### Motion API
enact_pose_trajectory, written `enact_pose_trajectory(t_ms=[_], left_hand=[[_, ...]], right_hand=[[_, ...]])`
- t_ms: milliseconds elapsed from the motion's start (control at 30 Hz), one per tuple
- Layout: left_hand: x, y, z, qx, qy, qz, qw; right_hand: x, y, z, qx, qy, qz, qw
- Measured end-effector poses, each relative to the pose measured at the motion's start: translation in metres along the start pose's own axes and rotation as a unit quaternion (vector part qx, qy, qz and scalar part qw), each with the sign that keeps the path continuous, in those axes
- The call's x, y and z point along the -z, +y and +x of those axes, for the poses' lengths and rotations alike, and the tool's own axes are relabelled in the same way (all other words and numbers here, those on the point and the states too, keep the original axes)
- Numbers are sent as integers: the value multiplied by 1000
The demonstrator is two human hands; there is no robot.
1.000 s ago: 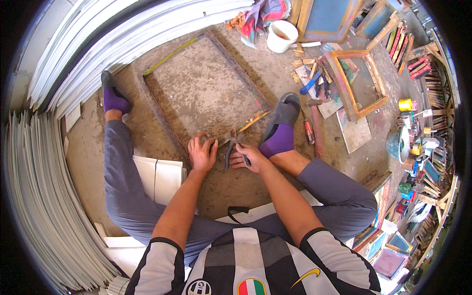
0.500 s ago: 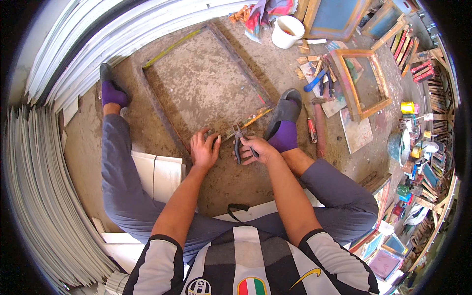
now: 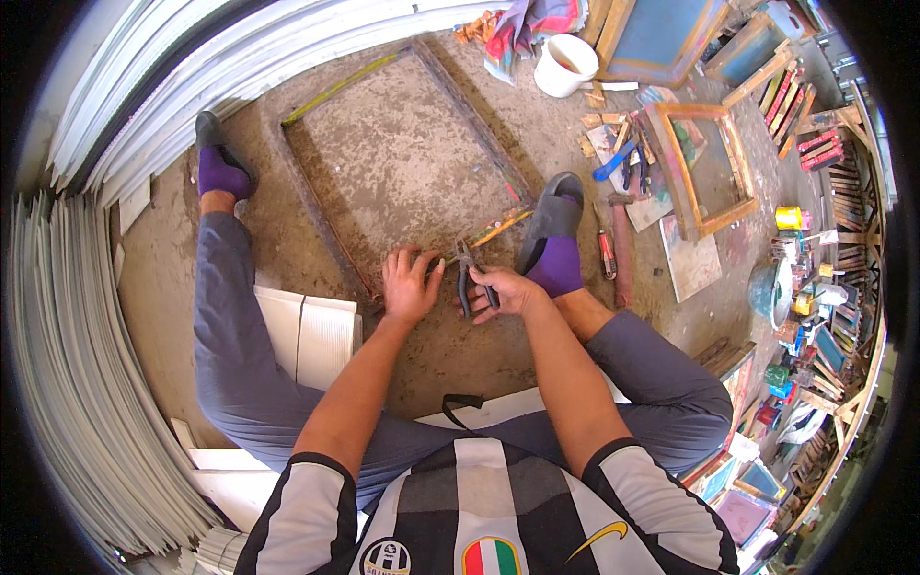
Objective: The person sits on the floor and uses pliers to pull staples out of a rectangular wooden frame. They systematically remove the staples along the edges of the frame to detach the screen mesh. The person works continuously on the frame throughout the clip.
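A large worn wooden frame (image 3: 311,196) lies on the floor between my legs, with paint stains on its far and near rails. My left hand (image 3: 410,286) is laid over the near rail close to its left corner, fingers bent across the wood and thumb apart on the near side. In my right hand (image 3: 503,289) is a pair of pliers (image 3: 465,268) with dark handles. Their jaws point away from me at the near rail, just right of my left hand. Whether the jaws grip anything is too small to tell.
Right of my foot lie a red-handled tool (image 3: 607,254), a hammer (image 3: 623,240) and a blue-handled tool (image 3: 615,161). A smaller wooden frame (image 3: 661,172) stands beyond them. A white bucket (image 3: 565,65) sits at the back. Stacked white sheets (image 3: 86,383) line the left.
My left hand has shifted slightly to the right along the near rail, closer to the pliers. The pliers stay in my right hand at nearly the same spot.
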State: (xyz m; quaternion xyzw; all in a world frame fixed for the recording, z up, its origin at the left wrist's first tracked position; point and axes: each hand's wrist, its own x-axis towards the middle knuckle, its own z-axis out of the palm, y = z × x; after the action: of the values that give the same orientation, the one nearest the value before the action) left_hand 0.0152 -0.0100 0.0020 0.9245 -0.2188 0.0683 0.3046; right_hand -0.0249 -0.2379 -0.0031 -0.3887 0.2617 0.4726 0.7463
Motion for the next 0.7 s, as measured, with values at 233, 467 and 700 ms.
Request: enact_pose_trajectory(t_ms=[233, 467, 700], left_hand=[[0, 14, 4, 32, -6, -13, 999], [-8, 2, -3, 67, -1, -14, 998], [-6, 5, -3, 67, -3, -7, 998]], right_hand=[[-23, 6, -5, 32, 69, -39, 996], [-24, 10, -3, 44, 106, -119, 986], [-18, 15, 5, 68, 64, 27, 995]])
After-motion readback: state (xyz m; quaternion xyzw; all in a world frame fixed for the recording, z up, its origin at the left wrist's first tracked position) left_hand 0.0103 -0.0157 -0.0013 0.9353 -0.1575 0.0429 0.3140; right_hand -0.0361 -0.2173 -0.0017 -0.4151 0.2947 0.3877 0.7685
